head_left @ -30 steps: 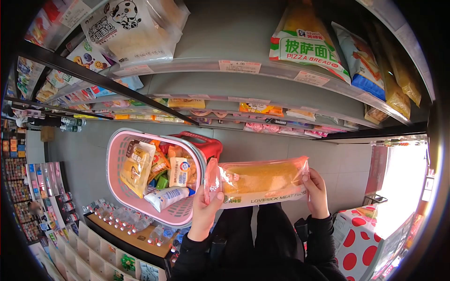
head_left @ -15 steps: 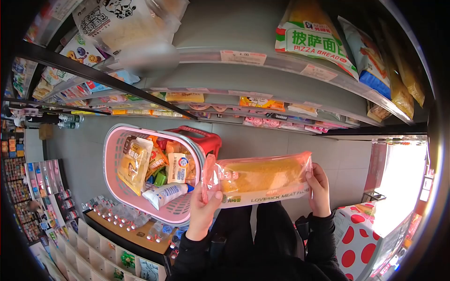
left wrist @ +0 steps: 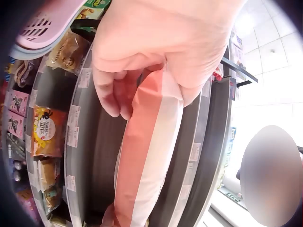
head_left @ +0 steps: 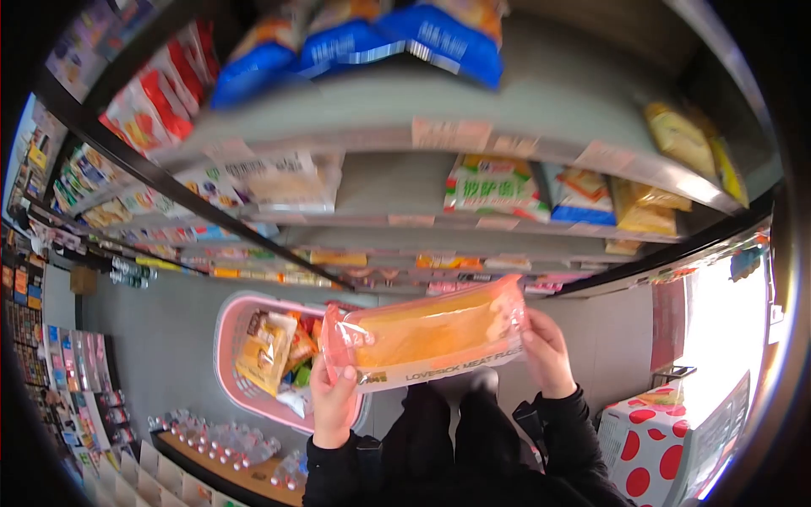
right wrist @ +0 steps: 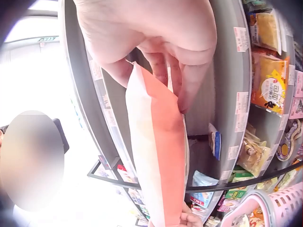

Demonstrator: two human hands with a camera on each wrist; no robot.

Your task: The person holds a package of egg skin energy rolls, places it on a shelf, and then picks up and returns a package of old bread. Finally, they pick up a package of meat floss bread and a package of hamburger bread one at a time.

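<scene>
Head view shows both hands holding a long bread pack [head_left: 427, 334] level in front of the body, pink at its ends and printed along its lower edge. The left hand [head_left: 332, 404] pinches the pack's left end, thumb on the front face and fingers behind; the right hand [head_left: 546, 352] pinches the right end the same way. The pack hangs in the air between the shelf fronts and the person's dark trousers, touching nothing but the two hands.

Left wrist view looks down the pack [left wrist: 149, 146] edge-on, its orange-pink face and white side running away from the curled fingers [left wrist: 116, 92] that clamp its near end. Right wrist view gives the mirror picture: the fingertips [right wrist: 182, 78] press the pack [right wrist: 158, 156] from one side, the thumb from the other, and the far hand shows small at the pack's other end.

A pink basket [head_left: 230, 338] full of snack packets sits low, just left of the pack's left end and partly behind the left hand. Above the pack, the shelf edges [head_left: 439, 135] with their price labels curve across; pizza bread bags [head_left: 494, 188] lie on one level, with bare shelf to their left. Grey floor lies open between the basket and the shelf base.
</scene>
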